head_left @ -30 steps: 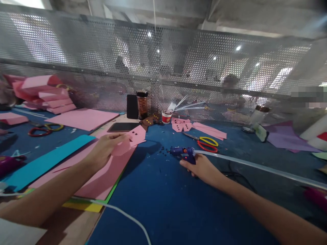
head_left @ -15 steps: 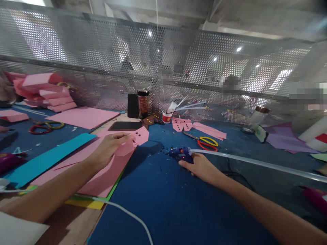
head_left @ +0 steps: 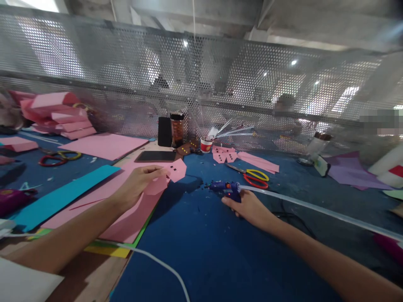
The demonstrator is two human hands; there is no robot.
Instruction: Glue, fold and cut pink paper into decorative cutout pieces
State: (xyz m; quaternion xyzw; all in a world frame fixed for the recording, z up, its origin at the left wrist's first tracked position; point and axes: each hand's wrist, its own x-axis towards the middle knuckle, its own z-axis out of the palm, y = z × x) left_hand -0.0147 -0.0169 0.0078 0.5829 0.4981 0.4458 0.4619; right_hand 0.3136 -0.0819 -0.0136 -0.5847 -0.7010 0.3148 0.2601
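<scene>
Pinched in my left hand (head_left: pixel 138 184) is a pink paper cutout (head_left: pixel 178 170) with small black squares on it, held above a stack of pink sheets (head_left: pixel 126 226). My right hand (head_left: pixel 252 209) grips a blue hot glue gun (head_left: pixel 225 187) by its handle, nozzle pointing left. A long clear glue stick (head_left: pixel 302 204) runs out of its back to the right. Tiny black pieces (head_left: pixel 208 185) lie by the nozzle on the blue tabletop (head_left: pixel 189 260). Behind the gun are scissors (head_left: pixel 256 176) with yellow and red handles, and more pink cutouts with black squares (head_left: pixel 224 154).
A red and white cup of glue sticks (head_left: pixel 206 145), a brown jar (head_left: pixel 177 130) and a phone (head_left: pixel 155 156) stand or lie further back. Blue card (head_left: pixel 69 195) lies left. A white cable (head_left: pixel 157 260) crosses the front. Perforated metal panel (head_left: pixel 220 79) closes the back.
The pink cutout and my left hand have shifted slightly right. The glue gun has turned a little in my right hand, and its glue stick now slopes down more.
</scene>
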